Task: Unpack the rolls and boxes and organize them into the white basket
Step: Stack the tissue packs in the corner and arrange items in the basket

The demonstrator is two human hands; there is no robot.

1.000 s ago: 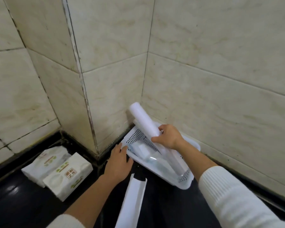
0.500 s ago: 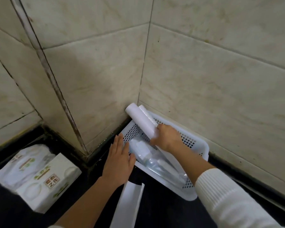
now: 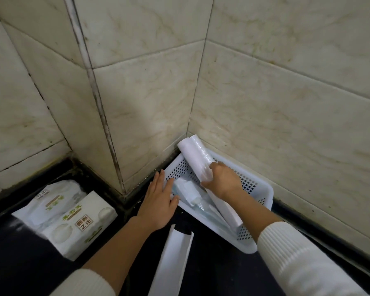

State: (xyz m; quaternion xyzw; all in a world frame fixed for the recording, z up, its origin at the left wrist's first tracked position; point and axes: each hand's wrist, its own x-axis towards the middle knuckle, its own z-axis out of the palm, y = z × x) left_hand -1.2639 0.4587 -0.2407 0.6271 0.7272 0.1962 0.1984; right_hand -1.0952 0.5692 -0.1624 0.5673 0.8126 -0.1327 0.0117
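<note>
right hand fingers curl round the wrapped roll, now lying lower across the white basket at centre right. left hand flat, fingers straight, on its near rim. tissue packs lower left, open white sleeve bottom centre. stuff under the roll's hard to make out.

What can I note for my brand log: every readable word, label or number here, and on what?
"匠心之作", as best it reads: label on the nearer tissue pack.
Green print on that pack: too blurred.
Label on the farther tissue pack: too blurred.
The roll and white basket: no text visible.
</note>
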